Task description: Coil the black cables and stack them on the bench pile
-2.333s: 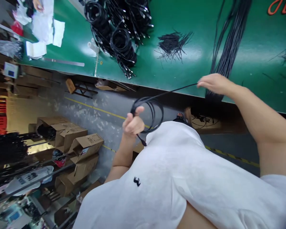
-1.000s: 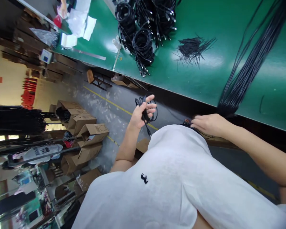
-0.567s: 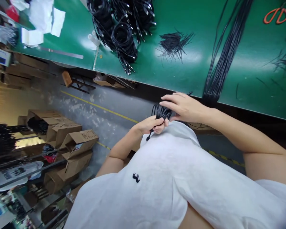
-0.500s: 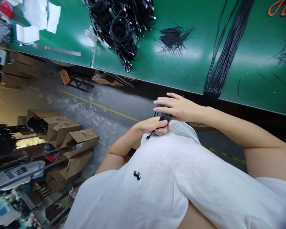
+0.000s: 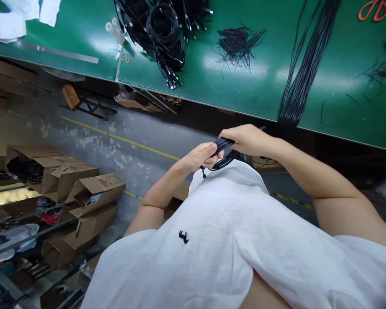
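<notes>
One black cable coil (image 5: 223,145): gripped by left hand (image 5: 205,156) and right hand (image 5: 248,139)
Long strand bundles (image 5: 306,68): one, on green table (image 5: 206,81)

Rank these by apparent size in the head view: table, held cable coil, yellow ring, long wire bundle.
1. Table
2. Long wire bundle
3. Cable coil, partly covered by the left hand and right hand
4. Yellow ring

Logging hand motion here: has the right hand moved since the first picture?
Yes: leftward. Against the long cables on the table, the right hand has gone from overlapping their near end to the coil, left of them.
</notes>
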### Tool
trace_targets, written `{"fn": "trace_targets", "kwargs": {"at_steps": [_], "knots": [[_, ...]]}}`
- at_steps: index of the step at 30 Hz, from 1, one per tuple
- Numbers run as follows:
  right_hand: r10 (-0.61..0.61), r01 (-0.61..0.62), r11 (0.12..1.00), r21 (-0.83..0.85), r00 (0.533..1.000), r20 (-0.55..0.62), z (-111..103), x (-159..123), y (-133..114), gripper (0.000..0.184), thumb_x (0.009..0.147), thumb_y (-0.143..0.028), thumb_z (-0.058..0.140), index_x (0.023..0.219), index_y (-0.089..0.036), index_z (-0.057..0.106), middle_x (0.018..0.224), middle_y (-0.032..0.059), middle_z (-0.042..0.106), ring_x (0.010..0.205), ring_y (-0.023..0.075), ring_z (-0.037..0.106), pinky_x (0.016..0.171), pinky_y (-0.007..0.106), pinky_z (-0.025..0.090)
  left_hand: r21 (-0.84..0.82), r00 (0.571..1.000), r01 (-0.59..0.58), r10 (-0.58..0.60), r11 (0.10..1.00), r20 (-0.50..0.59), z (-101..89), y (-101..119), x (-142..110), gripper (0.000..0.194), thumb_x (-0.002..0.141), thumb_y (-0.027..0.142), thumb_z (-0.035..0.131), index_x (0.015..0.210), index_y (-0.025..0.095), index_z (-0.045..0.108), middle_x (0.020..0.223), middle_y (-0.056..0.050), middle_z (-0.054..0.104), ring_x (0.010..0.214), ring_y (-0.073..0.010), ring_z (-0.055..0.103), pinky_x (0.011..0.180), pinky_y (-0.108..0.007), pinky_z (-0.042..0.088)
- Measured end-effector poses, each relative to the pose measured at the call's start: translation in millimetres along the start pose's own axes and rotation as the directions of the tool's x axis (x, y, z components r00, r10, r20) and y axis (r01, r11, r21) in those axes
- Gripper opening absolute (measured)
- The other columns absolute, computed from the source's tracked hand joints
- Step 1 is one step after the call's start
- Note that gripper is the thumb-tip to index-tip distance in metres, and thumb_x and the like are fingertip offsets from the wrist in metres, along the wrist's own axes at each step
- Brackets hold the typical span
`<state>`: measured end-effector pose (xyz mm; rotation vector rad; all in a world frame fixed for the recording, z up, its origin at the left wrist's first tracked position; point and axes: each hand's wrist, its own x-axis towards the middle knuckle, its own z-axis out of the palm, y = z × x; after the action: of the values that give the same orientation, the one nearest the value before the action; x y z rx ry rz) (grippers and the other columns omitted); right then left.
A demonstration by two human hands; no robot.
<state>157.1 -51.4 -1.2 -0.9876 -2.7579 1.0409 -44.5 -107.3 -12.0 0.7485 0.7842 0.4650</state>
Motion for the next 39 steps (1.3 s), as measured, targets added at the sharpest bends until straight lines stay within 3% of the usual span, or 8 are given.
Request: {"fn": "trace_targets", "kwargs": {"at_steps": [8,14,17,23,26,31,36,39], "knots": [[0.124,-0.089,0.918,0.385,0.99,-0.068,9.6,3.2,-1.1,0.013,0.081,-0.025,0.06,0.086,-0.016,0.068,0.068,-0.0006,0.061,0.063,0.011,0.052,0.061,0.023,0.032,-0.039,0.994,-0.053,0.049,0.998,-0.101,-3.1,-4.3,-6.5,0.052,0.071,0.06,0.078,0.076,0.013,0.057,0.053,0.009,0.035,0.041,-0.0013,0.031,0.038,-0.016,0.027],[0.273,0.075,0.307,0.949,0.948,-0.163,28.0,16.9,3.8,0.034,0.072,-0.038,0.077,0.094,-0.015,0.064,0.062,-0.006,0.052,0.045,0.0041,0.039,0.051,0.022,0.042,-0.266,0.887,-0.268,0.129,0.926,-0.444,-11.2,10.3,-8.3,0.044,0.089,0.055,0.063,0.073,0.017,0.051,0.05,0.012,0.022,0.033,-0.0003,0.021,0.034,-0.013,0.019],[0.364,0.167,0.058,0.984,0.915,-0.176,48.9,23.5,3.6,0.034,0.069,-0.039,0.08,0.086,-0.016,0.06,0.05,-0.0116,0.036,0.038,0.0017,0.024,0.041,0.02,0.035,-0.339,0.855,-0.282,0.075,0.898,-0.513,-13.4,16.0,-12.3,0.04,0.09,0.053,0.062,0.075,0.017,0.051,0.05,0.012,0.023,0.032,-0.0003,0.024,0.034,-0.013,0.02],[0.42,0.27,-0.293,0.917,0.898,-0.13,78.8,42.8,-13.9,0.05,0.061,-0.044,0.086,0.097,-0.021,0.059,0.077,-0.0066,0.059,0.065,0.0067,0.058,0.069,0.024,0.055,-0.406,0.744,-0.476,0.111,0.78,-0.659,-16.2,24.7,-15.8,0.038,0.094,0.05,0.056,0.076,0.017,0.052,0.05,0.011,0.024,0.032,-0.0005,0.025,0.034,-0.013,0.023],[0.508,0.331,-0.457,0.825,0.859,-0.063,90.5,65.0,-31.2,0.036,0.074,-0.044,0.079,0.087,-0.021,0.054,0.061,-0.0107,0.046,0.053,0.003,0.049,0.066,0.019,0.052,-0.404,0.678,-0.588,0.154,0.701,-0.719,-18.7,16.8,-4.9,0.037,0.097,0.048,0.054,0.076,0.017,0.053,0.05,0.011,0.024,0.033,-0.0005,0.026,0.035,-0.012,0.025],[0.549,0.263,-0.413,0.872,0.835,0.009,93.4,79.8,-37.5,0.048,0.083,-0.054,0.072,0.072,-0.02,0.039,0.049,-0.0131,0.016,0.037,0.0021,0.011,0.039,0.015,0.028,-0.45,0.699,-0.606,0.169,0.656,-0.695,-33.0,-2.6,-1.6,0.038,0.1,0.044,0.05,0.078,0.014,0.056,0.051,0.011,0.027,0.036,-0.0002,0.029,0.039,-0.011,0.03],[0.398,0.04,-0.25,0.967,0.915,0.065,84.7,62.4,-15.6,0.05,0.075,-0.059,0.076,0.082,-0.02,0.045,0.054,-0.013,0.029,0.042,0.0023,0.024,0.052,0.019,0.048,-0.497,0.814,-0.422,0.076,0.758,-0.576,-52.7,-5.9,-24.4,0.038,0.094,0.046,0.06,0.077,0.013,0.056,0.05,0.012,0.025,0.034,0.0005,0.022,0.036,-0.012,0.023],[0.282,-0.125,0.016,0.992,0.952,0.116,69.1,63.6,-2.0,0.051,0.069,-0.049,0.082,0.098,-0.019,0.052,0.06,-0.0111,0.042,0.045,0.0039,0.034,0.047,0.02,0.044,-0.482,0.9,-0.227,-0.007,0.846,-0.437,-52.7,-7.5,-33.2,0.038,0.091,0.048,0.064,0.078,0.012,0.057,0.05,0.012,0.026,0.035,0.0004,0.022,0.036,-0.012,0.023]]}}
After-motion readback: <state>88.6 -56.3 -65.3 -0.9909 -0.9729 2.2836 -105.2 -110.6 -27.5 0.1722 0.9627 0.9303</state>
